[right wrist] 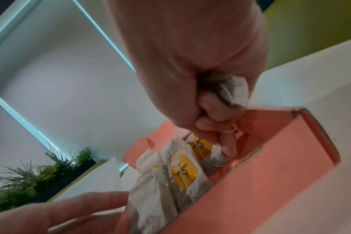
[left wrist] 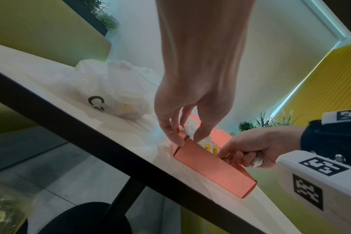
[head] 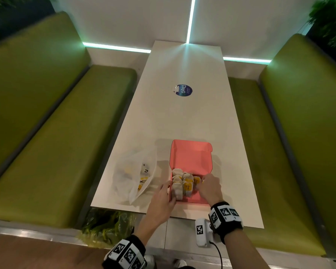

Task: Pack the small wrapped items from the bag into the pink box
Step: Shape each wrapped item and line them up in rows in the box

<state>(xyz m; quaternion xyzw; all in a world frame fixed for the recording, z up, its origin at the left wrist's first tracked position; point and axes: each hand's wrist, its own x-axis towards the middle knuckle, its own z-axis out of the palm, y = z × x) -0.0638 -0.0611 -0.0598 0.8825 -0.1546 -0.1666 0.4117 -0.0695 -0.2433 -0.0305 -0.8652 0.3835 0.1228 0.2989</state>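
Note:
The pink box (head: 190,162) stands open near the table's front edge, lid raised at the back. Several white wrapped items with yellow labels (head: 183,184) stand packed in its left half; the right wrist view shows them close up (right wrist: 182,171). My right hand (head: 209,186) is inside the box's right part, fingers curled round one wrapped item (right wrist: 234,88), one finger pressing down beside the packed ones. My left hand (head: 163,197) pinches the box's near-left corner (left wrist: 182,139). The translucent bag (head: 134,175), with more items inside, lies left of the box.
The long white table (head: 182,117) carries a round blue sticker (head: 183,90) at its middle. Green benches (head: 66,142) run along both sides. A plastic bag of greenery (head: 107,228) lies below the table's front edge.

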